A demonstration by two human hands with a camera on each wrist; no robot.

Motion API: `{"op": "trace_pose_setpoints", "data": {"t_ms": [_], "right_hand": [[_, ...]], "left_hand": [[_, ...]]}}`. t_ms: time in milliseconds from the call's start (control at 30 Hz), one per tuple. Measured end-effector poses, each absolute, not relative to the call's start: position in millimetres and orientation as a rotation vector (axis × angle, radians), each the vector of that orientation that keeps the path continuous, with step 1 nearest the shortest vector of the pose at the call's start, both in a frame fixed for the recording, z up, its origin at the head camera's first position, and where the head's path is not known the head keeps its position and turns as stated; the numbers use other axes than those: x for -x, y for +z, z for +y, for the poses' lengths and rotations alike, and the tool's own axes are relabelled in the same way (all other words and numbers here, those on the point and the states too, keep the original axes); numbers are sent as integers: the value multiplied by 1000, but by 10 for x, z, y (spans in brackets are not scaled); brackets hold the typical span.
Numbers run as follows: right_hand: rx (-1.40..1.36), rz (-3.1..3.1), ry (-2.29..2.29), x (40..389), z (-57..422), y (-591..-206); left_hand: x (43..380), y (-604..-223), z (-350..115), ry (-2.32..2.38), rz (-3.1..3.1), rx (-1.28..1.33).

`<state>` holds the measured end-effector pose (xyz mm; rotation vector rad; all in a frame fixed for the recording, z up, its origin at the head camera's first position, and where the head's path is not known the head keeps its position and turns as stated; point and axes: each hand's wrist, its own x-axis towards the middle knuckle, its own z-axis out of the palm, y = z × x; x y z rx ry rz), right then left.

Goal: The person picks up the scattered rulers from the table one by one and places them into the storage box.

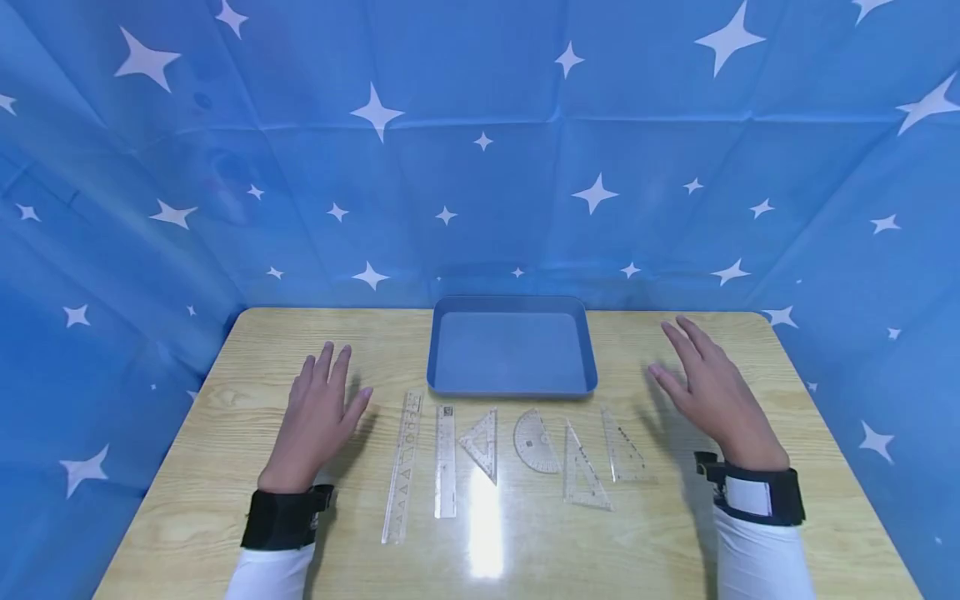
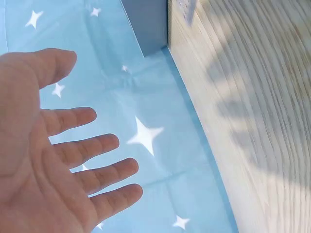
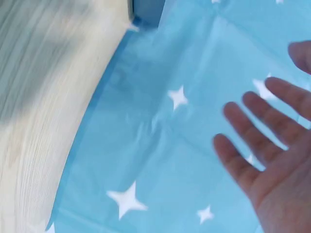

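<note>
My left hand [image 1: 315,425] hovers over the table's left side, fingers extended and holding nothing. Nearest to it lies a long clear stencil ruler [image 1: 402,467] with cut-out shapes. My right hand [image 1: 716,400] is raised over the right side, fingers spread, also holding nothing. Between the hands, left to right after the stencil ruler, lie a short clear ruler [image 1: 446,462], a clear set square [image 1: 490,446], a clear half-round protractor [image 1: 534,442] and two more set squares, one [image 1: 570,479] nearer the front and one [image 1: 618,450] closest to my right hand. Each wrist view shows an open palm.
A shallow blue tray [image 1: 513,390] stands at the table's back edge, behind the drawing tools. Blue cloth with white stars [image 1: 480,208] hangs behind and at both sides of the wooden table [image 1: 202,517]. Light glares off the tabletop near the middle set square.
</note>
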<state>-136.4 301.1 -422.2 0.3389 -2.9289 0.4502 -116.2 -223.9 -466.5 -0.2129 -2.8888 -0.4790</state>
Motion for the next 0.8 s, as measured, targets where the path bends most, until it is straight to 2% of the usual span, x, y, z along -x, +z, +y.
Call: {"op": "trace_pose_setpoints", "data": {"t_ms": [433, 800], "right_hand": [[-506, -2750, 377, 1422, 2866, -4175], [-1011, -2453, 328, 1390, 2362, -4258]], "left_hand": [[1212, -4464, -1971, -315, -2838, 385], [1057, -4451, -1730, -261, -2827, 496]]}}
